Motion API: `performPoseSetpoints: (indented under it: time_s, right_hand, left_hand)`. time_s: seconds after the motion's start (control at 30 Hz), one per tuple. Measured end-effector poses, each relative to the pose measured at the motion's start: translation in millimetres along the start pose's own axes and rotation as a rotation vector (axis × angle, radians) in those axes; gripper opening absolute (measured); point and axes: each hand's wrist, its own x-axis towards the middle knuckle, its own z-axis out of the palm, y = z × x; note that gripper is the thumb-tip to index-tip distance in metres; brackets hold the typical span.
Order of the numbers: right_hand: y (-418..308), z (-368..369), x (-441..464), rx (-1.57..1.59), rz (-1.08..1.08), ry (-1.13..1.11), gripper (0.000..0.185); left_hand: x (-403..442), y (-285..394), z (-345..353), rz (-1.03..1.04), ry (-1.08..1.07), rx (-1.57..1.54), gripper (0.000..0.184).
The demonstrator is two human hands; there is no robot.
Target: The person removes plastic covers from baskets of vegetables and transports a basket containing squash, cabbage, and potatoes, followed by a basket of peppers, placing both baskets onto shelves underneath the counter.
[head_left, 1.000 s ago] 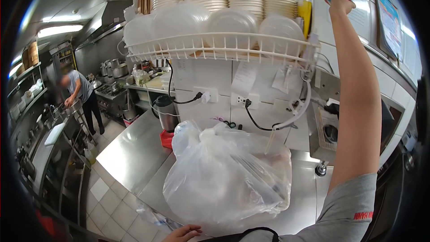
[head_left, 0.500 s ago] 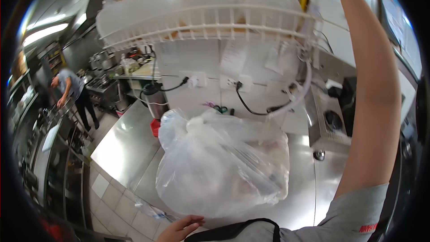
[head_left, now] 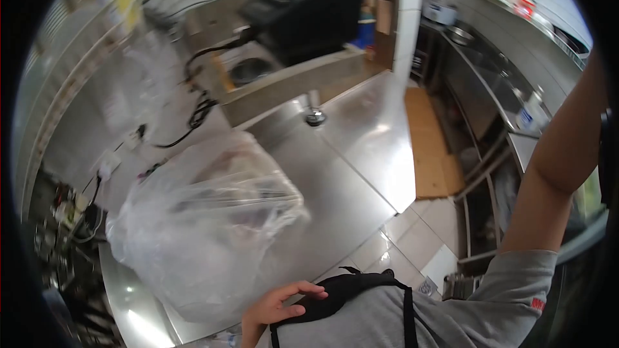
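My left hand (head_left: 284, 304) is in front of my body by the black apron (head_left: 348, 290), thumb and fingers apart with nothing in them. Just beyond it, a large clear plastic bag (head_left: 193, 238) lies on the steel counter (head_left: 348, 200). The bag bulges, but its contents are blurred by the plastic. My right arm (head_left: 554, 154) reaches up along the right side, and its hand is beyond the edge of the view.
A black machine (head_left: 309, 16) with a cable stands on a ledge behind the counter. Flat cardboard (head_left: 431, 145) lies on the floor to the right. Beyond it, a pump bottle (head_left: 532, 113) stands on a steel side counter. A white rack edges the upper left.
My view has swung right, so the bag sits further left and the side counter shows. My right hand has left the view; my left hand remains low by my body.
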Motion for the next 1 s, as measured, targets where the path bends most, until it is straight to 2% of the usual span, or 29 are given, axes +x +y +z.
performPoseSetpoints:
  time_s: [0.17, 0.27, 0.33, 0.37, 0.4, 0.43, 0.53, 0.57, 0.67, 0.7, 0.8, 0.83, 0.93, 1.0]
  right_hand:
    - [-23.7, -21.0, -183.5, 0.094, -0.057, -0.094, 0.029]
    - [-30.2, -6.4, -287.9, 0.345, -0.121, -0.134, 0.027]
    - [-29.6, 23.3, -350.1, 0.678, -0.195, -0.14, 0.025]
    - [-26.1, 36.7, -378.1, 0.887, -0.237, -0.224, 0.025]
    - [-22.4, 44.1, -403.3, 0.937, -0.312, -0.378, 0.026]
    - [-21.4, 56.8, -430.1, 1.032, -0.369, -0.406, 0.029]
    - [-11.4, 63.5, -500.4, 1.176, -0.281, -0.418, 0.027]
    - [-8.9, 60.0, -513.6, 1.217, -0.26, -0.317, 0.021]
    - [2.6, 44.5, -550.0, 1.338, -0.389, -0.249, 0.016]
    - [10.6, 41.1, -563.6, 1.34, -0.326, -0.197, 0.013]
    - [35.3, 41.3, -587.4, 1.417, -0.401, -0.04, 0.014]
    - [42.9, 44.5, -599.3, 1.392, -0.406, -0.016, 0.016]
    - [93.2, 55.5, -616.0, 1.381, -0.172, 0.025, 0.013]
    - [139.3, 60.4, -624.9, 1.345, -0.027, -0.019, 0.016]
  left_hand:
    - [104.5, -14.3, 39.5, 0.234, -0.507, -0.032, 0.042]
    - [180.5, -15.3, 74.3, 0.578, -0.83, 0.023, 0.04]
    - [228.9, -9.1, 104.1, 0.62, -0.952, -0.006, 0.031]
    - [251.6, -13.7, 113.5, 0.645, -1.032, -0.036, 0.029]
    - [270.8, -22.9, 121.5, 0.659, -1.113, -0.069, 0.028]
    - [292.4, -19.4, 136.9, 0.649, -1.113, -0.098, 0.02]
    - [351.0, -17.9, 172.2, 0.641, -1.3, -0.227, 0.018]
    - [366.0, -11.5, 187.1, 0.677, -1.33, -0.275, 0.02]
    - [415.5, -11.8, 207.6, 0.664, -1.405, -0.238, 0.019]
    - [433.0, -16.8, 212.7, 0.621, -1.37, -0.239, 0.019]
    - [483.1, -31.6, 219.5, 0.533, -1.354, -0.34, 0.019]
    - [503.6, -33.1, 218.8, 0.562, -1.373, -0.346, 0.019]
    - [562.5, -46.1, 207.2, 0.505, -1.328, -0.375, 0.02]
    - [606.7, -62.6, 191.9, 0.472, -1.225, -0.283, 0.023]
